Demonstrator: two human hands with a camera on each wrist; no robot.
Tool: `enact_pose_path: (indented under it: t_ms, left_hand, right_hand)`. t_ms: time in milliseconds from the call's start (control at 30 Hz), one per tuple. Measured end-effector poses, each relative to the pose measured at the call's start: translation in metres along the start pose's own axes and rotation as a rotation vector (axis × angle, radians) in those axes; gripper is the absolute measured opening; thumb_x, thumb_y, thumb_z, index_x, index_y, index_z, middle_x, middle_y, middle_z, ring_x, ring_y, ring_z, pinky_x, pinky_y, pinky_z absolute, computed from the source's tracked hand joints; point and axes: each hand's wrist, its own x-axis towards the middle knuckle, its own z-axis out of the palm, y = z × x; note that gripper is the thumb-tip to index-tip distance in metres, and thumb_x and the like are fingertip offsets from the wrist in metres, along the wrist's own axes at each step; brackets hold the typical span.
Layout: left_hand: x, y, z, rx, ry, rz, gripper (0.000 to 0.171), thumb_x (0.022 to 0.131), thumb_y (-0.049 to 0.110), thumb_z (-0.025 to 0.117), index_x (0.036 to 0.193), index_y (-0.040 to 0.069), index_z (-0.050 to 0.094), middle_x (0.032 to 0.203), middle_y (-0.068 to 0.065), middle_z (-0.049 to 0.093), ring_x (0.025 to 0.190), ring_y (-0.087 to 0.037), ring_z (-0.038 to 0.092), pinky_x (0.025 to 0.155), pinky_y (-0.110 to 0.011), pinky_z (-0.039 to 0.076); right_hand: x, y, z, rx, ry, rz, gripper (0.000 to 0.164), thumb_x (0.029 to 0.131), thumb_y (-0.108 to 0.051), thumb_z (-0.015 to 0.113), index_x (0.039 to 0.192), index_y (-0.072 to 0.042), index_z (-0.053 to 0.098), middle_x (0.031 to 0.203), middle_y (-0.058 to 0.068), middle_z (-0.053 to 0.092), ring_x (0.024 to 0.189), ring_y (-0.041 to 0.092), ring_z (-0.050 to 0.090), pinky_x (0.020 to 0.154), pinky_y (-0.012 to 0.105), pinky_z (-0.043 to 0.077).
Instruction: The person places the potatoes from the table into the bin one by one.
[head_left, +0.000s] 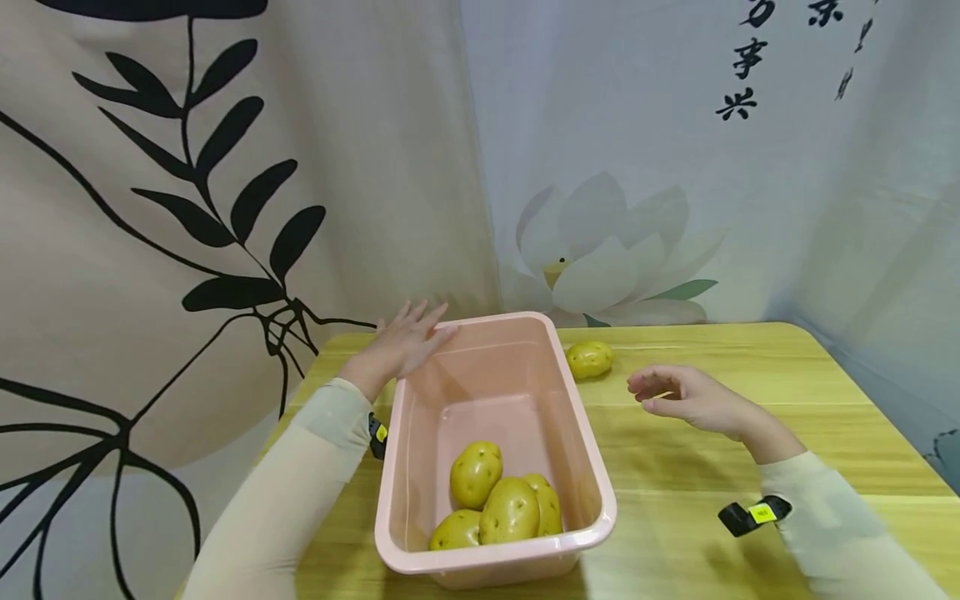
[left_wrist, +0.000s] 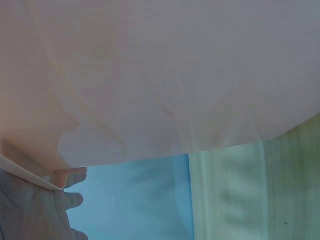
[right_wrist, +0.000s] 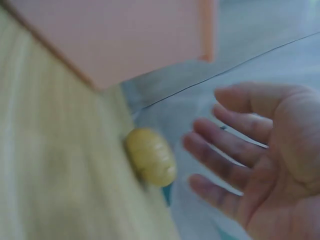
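Note:
A pink plastic basin (head_left: 491, 417) stands on the table, with several yellow potatoes (head_left: 510, 508) heaped at its near end. My left hand (head_left: 401, 346) rests on the basin's far left corner, fingers spread and extended at the rim; the left wrist view shows the fingertips past the rim's edge. Beyond the basin's right side lies a single potato (head_left: 589, 359) on the wood. To the right of that potato hovers my right hand (head_left: 693, 400), fingers loosely bent and holding nothing. In the right wrist view the loose potato (right_wrist: 151, 157) is apart from the fingertips.
The yellow wood-grain table (head_left: 750, 358) ends at a back edge just behind the loose potato. A printed curtain (head_left: 390, 167) with dark leaves and a pale lotus hangs behind it. Each wrist wears a black band.

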Motion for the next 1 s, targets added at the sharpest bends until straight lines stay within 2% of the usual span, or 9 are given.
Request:
enact_pose_path:
  t_ms: [167,300,533,633,800,1000]
  left_hand:
    - [-0.002,0.001,-0.002,0.007,0.007,0.005,0.071,0.093,0.072,0.017,0.154,0.036,0.010,0.161,-0.008,0.002,0.146,-0.033,-0.008,0.107,-0.068,-0.005]
    - [-0.002,0.000,-0.002,0.005,0.006,0.008,0.072,0.093,0.072,0.017,0.155,0.035,0.010,0.161,-0.008,0.002,0.146,-0.034,-0.008,0.107,-0.069,-0.005]
    - [-0.002,-0.001,0.000,-0.004,0.008,0.005,0.074,0.092,0.073,0.017,0.155,0.035,0.010,0.161,-0.008,0.004,0.146,-0.035,-0.007,0.107,-0.068,-0.005]
    - [-0.002,-0.001,-0.001,-0.002,0.010,0.008,0.072,0.093,0.072,0.017,0.155,0.036,0.010,0.161,-0.008,0.004,0.146,-0.035,-0.007,0.107,-0.068,-0.005]
    - [0.000,-0.001,-0.001,-0.002,0.011,0.002,0.072,0.092,0.073,0.017,0.154,0.037,0.010,0.161,-0.007,0.003,0.146,-0.033,-0.007,0.108,-0.067,-0.005]
    - [0.001,-0.002,0.002,0.004,0.011,-0.004,0.072,0.091,0.074,0.015,0.154,0.039,0.009,0.161,-0.006,0.002,0.146,-0.032,-0.008,0.108,-0.067,-0.005]
  right_hand:
    - [0.010,0.020,0.009,-0.173,0.177,0.001,0.029,0.095,-0.021,0.064,0.119,-0.007,0.061,0.111,0.007,0.065,0.102,0.025,0.061,0.085,0.042,0.051]
    - [0.021,0.032,0.011,-0.295,0.221,0.011,0.038,0.094,-0.028,0.064,0.124,-0.005,0.059,0.116,0.012,0.065,0.106,0.029,0.059,0.087,0.052,0.048]
    - [0.042,0.042,0.010,-0.461,0.285,0.012,0.051,0.088,-0.029,0.071,0.130,-0.004,0.057,0.125,0.015,0.061,0.114,0.034,0.055,0.093,0.054,0.044]
    - [0.054,0.044,0.010,-0.503,0.288,-0.012,0.057,0.085,-0.028,0.075,0.132,-0.002,0.055,0.129,0.018,0.057,0.119,0.038,0.051,0.098,0.056,0.041]
    - [0.073,0.045,0.010,-0.564,0.247,-0.014,0.068,0.081,-0.031,0.078,0.136,-0.003,0.051,0.137,0.017,0.051,0.127,0.038,0.043,0.104,0.055,0.035]
    - [0.093,0.047,0.012,-0.595,0.199,-0.053,0.073,0.078,-0.032,0.081,0.136,-0.001,0.049,0.136,0.018,0.051,0.126,0.038,0.044,0.105,0.054,0.034]
